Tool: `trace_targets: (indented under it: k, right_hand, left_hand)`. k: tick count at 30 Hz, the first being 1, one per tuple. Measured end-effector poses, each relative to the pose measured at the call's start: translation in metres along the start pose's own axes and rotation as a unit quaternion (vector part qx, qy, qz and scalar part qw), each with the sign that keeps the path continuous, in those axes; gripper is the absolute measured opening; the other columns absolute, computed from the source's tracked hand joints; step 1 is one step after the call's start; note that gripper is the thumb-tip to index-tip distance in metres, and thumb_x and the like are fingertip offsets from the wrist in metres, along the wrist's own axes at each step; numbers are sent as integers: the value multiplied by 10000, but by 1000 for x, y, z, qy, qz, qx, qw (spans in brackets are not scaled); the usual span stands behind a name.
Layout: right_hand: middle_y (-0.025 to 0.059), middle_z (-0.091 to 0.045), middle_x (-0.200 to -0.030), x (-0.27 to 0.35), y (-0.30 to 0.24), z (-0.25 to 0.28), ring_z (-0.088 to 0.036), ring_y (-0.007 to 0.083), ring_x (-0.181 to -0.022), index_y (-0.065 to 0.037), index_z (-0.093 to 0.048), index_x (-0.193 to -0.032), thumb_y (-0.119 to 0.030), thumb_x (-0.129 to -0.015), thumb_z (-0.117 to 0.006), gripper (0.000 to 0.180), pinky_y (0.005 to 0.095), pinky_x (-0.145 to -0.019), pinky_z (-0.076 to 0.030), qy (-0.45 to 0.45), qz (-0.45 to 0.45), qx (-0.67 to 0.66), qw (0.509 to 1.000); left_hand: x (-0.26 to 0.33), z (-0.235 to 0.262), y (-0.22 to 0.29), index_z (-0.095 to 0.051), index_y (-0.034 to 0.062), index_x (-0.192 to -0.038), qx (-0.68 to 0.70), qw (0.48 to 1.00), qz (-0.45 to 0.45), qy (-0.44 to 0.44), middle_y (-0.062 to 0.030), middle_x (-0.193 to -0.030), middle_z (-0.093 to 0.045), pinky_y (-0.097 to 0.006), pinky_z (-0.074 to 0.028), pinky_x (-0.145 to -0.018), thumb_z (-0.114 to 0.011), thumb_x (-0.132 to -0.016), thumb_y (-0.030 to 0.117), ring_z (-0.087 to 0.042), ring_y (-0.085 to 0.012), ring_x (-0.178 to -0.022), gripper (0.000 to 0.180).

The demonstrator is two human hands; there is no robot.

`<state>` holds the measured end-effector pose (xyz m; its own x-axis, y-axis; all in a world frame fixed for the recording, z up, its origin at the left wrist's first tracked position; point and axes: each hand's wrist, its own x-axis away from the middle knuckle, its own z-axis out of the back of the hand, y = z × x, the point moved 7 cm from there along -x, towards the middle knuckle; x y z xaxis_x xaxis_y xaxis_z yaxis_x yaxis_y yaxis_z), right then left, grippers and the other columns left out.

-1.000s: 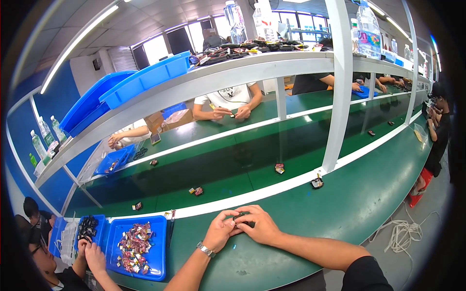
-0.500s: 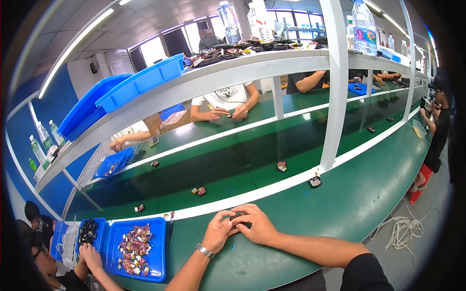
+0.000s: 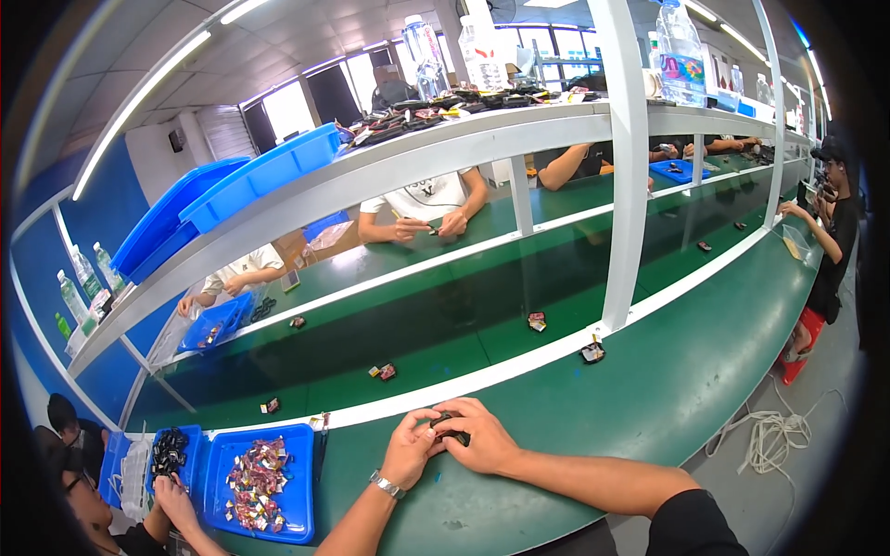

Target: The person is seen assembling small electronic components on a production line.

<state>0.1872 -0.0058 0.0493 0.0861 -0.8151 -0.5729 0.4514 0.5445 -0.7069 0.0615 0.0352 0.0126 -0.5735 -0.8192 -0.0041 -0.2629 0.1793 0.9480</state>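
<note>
Near left, a blue tray (image 3: 302,482) is holding small reddish parts. Next, the left hand (image 3: 408,452) is pinching a dark piece (image 3: 452,435), which is sitting between both hands, partly hidden; the right hand (image 3: 489,445) is curling its grip around the piece's right side, over the green tabletop (image 3: 649,408).
</note>
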Motion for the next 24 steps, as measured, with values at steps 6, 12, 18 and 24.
trace_targets:
  k: [6, 12, 18, 24]
  right_hand:
    - [101, -583, -1199, -1, -7, 6, -531, 284, -1140, -72, -698, -1007, -91, -814, -674, 195, 363, -875, -511, -3, 9, 33, 999]
    - [80, -586, -1077, -5, -19, 12, -585, 268, -988, -44, -651, -938, -72, -805, -679, 139, 358, -774, -528, 45, 53, 66, 995]
    - [80, -586, -1036, -7, -25, 11, -596, 268, -941, -31, -632, -909, -55, -794, -677, 125, 351, -755, -527, 57, 87, 100, 990]
    - [81, -613, -1018, -6, -26, 12, -611, 265, -939, -43, -653, -918, -49, -761, -715, 169, 347, -756, -539, 57, 92, 123, 986]
  left_hand:
    - [-1, 1, -3, -412, 24, -1249, 27, 999, 16, 6, -129, -1128, -635, -406, -523, -964, -501, -979, 67, -618, -207, -1081, 287]
    - [2, 0, 2, -405, 22, -1253, 31, 999, 28, 14, -136, -1130, -627, -395, -528, -966, -483, -983, 55, -617, -211, -1082, 282]
    - [-1, 2, 0, -422, 21, -1249, 34, 999, 35, 17, -131, -1112, -627, -379, -537, -952, -475, -985, 45, -623, -205, -1060, 271]
    - [-1, 3, -1, -445, 20, -1245, 41, 999, 30, 17, -123, -1094, -631, -375, -541, -947, -482, -982, 48, -629, -200, -1042, 267]
